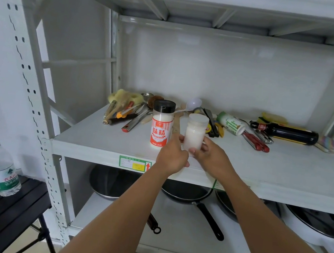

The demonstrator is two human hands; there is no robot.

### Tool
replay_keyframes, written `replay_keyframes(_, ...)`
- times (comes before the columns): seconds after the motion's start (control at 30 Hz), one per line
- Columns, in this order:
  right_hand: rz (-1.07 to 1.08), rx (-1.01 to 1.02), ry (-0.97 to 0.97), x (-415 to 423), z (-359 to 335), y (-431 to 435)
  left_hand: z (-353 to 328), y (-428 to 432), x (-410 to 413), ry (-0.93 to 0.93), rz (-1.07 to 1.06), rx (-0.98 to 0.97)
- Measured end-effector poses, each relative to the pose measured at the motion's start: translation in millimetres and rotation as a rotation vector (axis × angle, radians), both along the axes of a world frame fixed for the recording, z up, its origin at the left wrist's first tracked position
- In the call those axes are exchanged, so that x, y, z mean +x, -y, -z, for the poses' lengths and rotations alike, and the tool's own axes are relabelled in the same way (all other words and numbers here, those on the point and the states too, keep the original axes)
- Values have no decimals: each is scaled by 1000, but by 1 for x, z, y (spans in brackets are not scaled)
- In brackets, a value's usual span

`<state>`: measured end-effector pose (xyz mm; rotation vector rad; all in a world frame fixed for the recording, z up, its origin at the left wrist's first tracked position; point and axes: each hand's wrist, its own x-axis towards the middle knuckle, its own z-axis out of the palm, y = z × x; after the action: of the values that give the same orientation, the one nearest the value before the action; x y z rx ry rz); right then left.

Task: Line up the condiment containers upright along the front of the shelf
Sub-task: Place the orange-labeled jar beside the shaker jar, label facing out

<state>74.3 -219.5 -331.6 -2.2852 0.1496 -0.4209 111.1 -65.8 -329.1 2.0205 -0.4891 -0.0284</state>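
At the centre of the frame, near the front edge of the grey metal shelf, an orange-labelled MSG shaker with a black cap stood upright, apparently already in its place. Just to its right, a clear jar of white granules was upright too, gripped low on its body from both sides: the left hand had its fingers curled around the jar's left side, the right hand wrapped thumb and fingers around its right. Whether the jar's base was resting on the shelf could not be told, as the hands hid it

Further back, right of centre, a green-and-white condiment bottle lay on its side among the scattered utensils, and toward the upper right a dark sauce bottle lay flat as well. Judged from this, about half remained: one container set, a second being settled beside it, and two to be stood up and brought forward
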Motion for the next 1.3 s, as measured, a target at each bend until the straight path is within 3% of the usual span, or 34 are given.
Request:
replay_keyframes(0.13, 71, -155, 11, 3, 4, 4, -1, 0, 0, 12, 16, -17)
replay_keyframes(0.43, 0, 30, 64, -2, 2, 6, -2, 0, -1, -16, 1, -19)
replay_keyframes(0.63, 79, -54, 57, 2, 2, 2, -3, -1, -3, -24, 22, -20)
replay_keyframes(0.87, 52, -23, 78, 1, 3, 5, -3, -4, -5, 8, 11, -5)
replay_keyframes(1.3, 39, -148, 43, 4, 3, 0, -7, -8, -10, 4, -21, -30)
